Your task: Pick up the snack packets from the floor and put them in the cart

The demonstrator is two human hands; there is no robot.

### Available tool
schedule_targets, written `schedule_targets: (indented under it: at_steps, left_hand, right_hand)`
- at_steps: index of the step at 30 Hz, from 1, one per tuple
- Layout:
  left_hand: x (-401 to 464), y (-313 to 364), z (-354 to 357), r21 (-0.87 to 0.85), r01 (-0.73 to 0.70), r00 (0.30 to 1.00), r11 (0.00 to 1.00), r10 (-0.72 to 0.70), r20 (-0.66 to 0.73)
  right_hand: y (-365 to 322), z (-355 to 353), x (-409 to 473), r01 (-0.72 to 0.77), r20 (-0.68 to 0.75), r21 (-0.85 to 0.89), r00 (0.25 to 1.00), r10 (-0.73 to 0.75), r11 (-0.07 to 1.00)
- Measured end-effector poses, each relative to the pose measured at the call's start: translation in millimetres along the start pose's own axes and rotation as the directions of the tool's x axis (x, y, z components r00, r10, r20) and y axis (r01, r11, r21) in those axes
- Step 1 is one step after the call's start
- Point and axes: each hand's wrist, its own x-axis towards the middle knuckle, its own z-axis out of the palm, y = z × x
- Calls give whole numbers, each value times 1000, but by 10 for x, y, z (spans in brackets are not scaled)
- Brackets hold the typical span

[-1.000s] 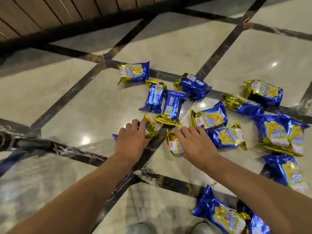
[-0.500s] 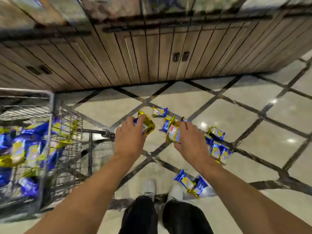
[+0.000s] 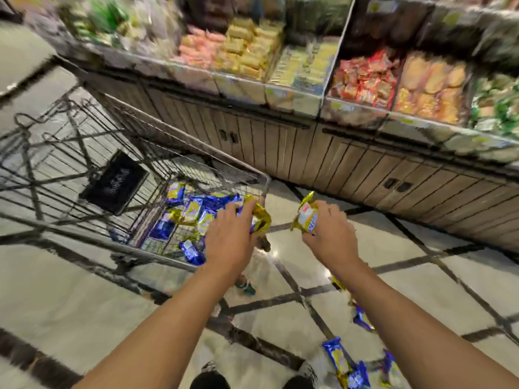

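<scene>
at the left stands a wire cart (image 3: 84, 153), its basket tilted in the view, with a dark plate (image 3: 114, 183) fixed on the wire panel near its middle. in the basket's right end, against the near rim and the right corner, lies a heap of blue and gold snack packets (image 3: 193, 211), some partly under the wire bars.

just right of that heap the left hand (image 3: 231, 234) hangs over the cart's right corner, fingers curled and clamped on a gold packet (image 3: 261, 221) that sticks out past the fingertips, at the cart's right rim. whether the packet is over the basket or just outside it is hard to tell through the blur.

next to it, apart from the left hand, the right hand (image 3: 330, 230) is over the floor (image 3: 407, 279), outside the cart, fingers closed round a yellow and white packet (image 3: 307, 217) held upright, its gold crimped end pointing up.

below the right forearm, more blue and gold packets on the floor (image 3: 344, 360) lie near the bottom edge, and another small blue one (image 3: 362, 318) sits just beside the forearm on a dark tile line.

along the top and right runs a wooden-fronted shelf unit (image 3: 351, 164) loaded with blurred bagged goods (image 3: 365, 77) in red, orange, yellow and green.
</scene>
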Motion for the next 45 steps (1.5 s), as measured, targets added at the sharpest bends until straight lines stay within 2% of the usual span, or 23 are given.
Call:
schedule_targets:
  at_steps: [4, 9, 16, 21, 25, 33, 38, 45]
  left_hand:
    - [-138, -912, -203, -43, 93, 995, 995, -94, -19]
    - [-106, -1809, -452, -58, 131, 990, 990, -134, -53]
    - [329, -2509, -569, -59, 144, 990, 988, -144, 1]
    - [817, -2740, -302, -34, 112, 993, 993, -111, 51]
    - [1170, -2929, 79, 46, 36, 984, 998, -44, 171]
    - [1642, -3444, 1208, 107, -71, 865, 992, 8, 501]
    - [1789, -3669, 1924, 92, -159, 827, 983, 82, 555]
    - [1750, -3854, 2509, 111, -219, 806, 970, 116, 580]
  right_hand:
    - [-875, 210, 87, 55, -1, 1, 998, -55, 998]
    - [-1837, 459, 56, 31, 32, 20, 999, -31, 999]
    - [-2484, 810, 310, 1, 97, 31, 995, -4, 1000]
    - [-2543, 1295, 708, -41, 178, 44, 983, 32, 998]
    - [-2517, 1747, 903, -106, 254, 20, 962, 97, 994]
    - [-2378, 2671, 996, -180, 454, -134, 863, 222, 975]
    - [-2299, 3241, 993, -103, 483, -220, 853, 200, 970]
    - [-2144, 3807, 869, -93, 549, -211, 813, 196, 973]
